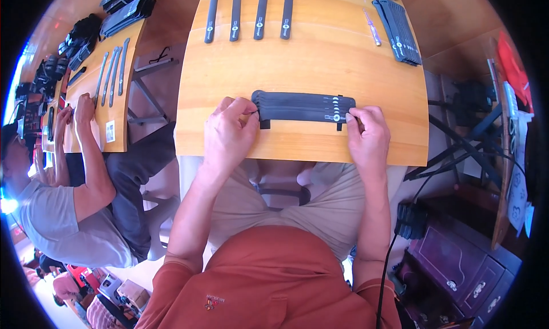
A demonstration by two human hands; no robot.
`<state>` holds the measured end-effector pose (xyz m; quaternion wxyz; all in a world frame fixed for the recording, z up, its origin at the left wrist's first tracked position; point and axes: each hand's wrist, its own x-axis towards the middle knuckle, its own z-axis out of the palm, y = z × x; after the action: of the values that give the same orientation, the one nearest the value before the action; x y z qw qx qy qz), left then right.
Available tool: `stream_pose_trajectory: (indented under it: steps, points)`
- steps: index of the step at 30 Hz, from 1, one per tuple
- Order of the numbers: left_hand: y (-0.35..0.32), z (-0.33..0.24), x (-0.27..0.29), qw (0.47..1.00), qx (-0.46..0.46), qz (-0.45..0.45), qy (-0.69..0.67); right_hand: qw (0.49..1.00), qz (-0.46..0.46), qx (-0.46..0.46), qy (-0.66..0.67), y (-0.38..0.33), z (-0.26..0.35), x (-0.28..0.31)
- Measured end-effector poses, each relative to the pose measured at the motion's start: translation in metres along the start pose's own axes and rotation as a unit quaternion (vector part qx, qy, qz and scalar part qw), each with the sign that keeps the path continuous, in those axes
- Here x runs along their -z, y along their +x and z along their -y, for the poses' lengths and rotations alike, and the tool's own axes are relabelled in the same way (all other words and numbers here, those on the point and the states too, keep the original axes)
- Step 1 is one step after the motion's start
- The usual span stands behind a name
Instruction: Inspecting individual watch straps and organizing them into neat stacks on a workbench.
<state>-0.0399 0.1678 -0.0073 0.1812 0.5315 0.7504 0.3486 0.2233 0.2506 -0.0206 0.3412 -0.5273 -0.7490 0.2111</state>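
A stack of dark grey straps [303, 107] lies crosswise near the front edge of the wooden table, its layers slightly staggered and pale printing on their right ends. My left hand [230, 129] pinches the stack's left end, where the straps have rounded tips. At the right end, my right hand [369, 132] is closed with thumb and fingertips on the stack's corner. Short black tabs [265, 124] stick out from under the stack near both ends.
Several single straps [259, 14] lie side by side at the table's far left. A fanned pile of straps [397, 32] and a thin screwdriver-like tool [372, 28] lie far right. On the left, another person [74, 203] works at a second table [117, 129] with straps.
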Motion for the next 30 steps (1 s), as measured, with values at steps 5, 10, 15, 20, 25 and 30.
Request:
stream_pose_trajectory:
  steps: [5,10,15,20,25,30]
  points:
    - [-0.007,0.002,-0.002,0.991,-0.117,-0.012,0.063,1.000,0.004,-0.002,-0.002,0.000,0.000,0.003]
    - [-0.012,-0.003,0.001,0.972,-0.176,0.018,0.156,0.977,0.040,0.037,-0.205,-0.002,0.021,0.006]
    - [-0.017,-0.011,0.007,0.935,-0.256,0.016,0.243,0.945,0.109,0.249,-0.180,-0.017,0.064,-0.026]
    - [-0.029,0.003,0.015,0.925,-0.267,0.052,0.264,0.944,0.175,0.226,-0.163,-0.028,0.045,-0.033]
    - [-0.033,0.030,0.029,0.916,-0.281,0.097,0.268,0.956,0.113,0.175,-0.206,-0.021,0.017,-0.003]
    - [-0.033,0.032,0.033,0.917,-0.278,0.103,0.267,0.982,0.015,0.157,-0.103,0.040,0.054,-0.037]
